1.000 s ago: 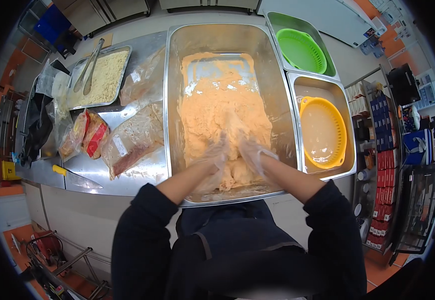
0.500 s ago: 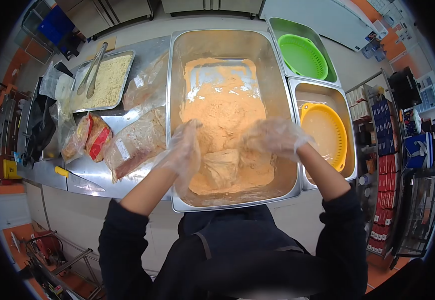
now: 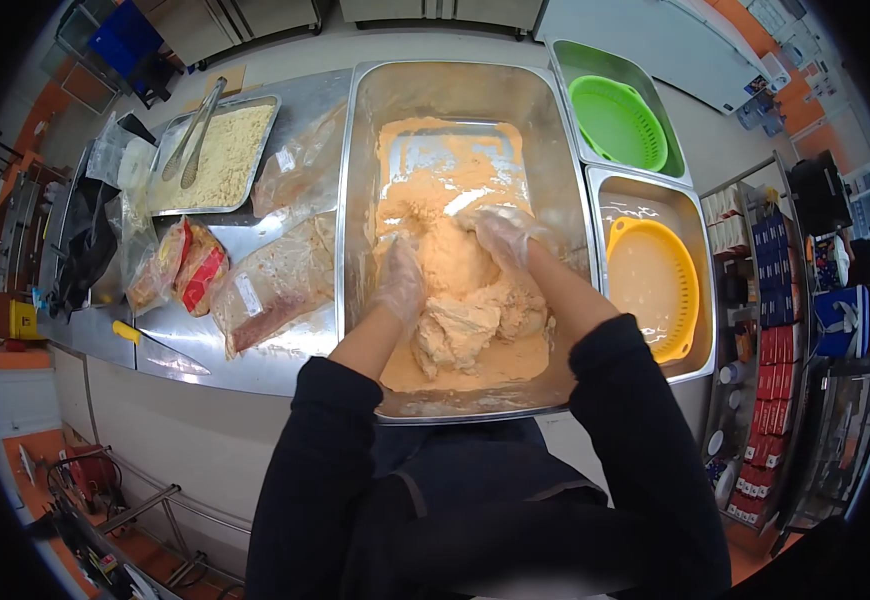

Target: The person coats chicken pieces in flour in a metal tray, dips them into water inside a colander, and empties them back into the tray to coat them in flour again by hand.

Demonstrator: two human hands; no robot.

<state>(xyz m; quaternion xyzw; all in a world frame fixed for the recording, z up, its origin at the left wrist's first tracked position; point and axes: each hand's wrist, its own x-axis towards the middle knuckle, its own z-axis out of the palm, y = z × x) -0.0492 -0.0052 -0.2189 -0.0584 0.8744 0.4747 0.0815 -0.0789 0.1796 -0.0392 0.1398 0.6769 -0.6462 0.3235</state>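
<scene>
- The fingers of the left hand (image 3: 402,280), clear-gloved, press into orange powder just left of the frame's centre; their tips are buried, so I cannot tell how far they spread.
- The right hand (image 3: 503,240), also clear-gloved, curves over the mound's upper right side; its finger spacing is unclear too.
- Between the hands, the orange powder (image 3: 453,258) is heaped at the frame's centre, with lumpy coated pieces (image 3: 455,335) just below.
- All this lies in a deep metal pan (image 3: 455,85).
- Right of it, a yellow basket (image 3: 686,285) sits in cloudy liquid; a green basket (image 3: 620,125) is at upper right.
- At left: bagged meat (image 3: 275,290), a knife (image 3: 160,350) below, and tongs (image 3: 198,135) on pale crumbs (image 3: 230,155) at upper left.
</scene>
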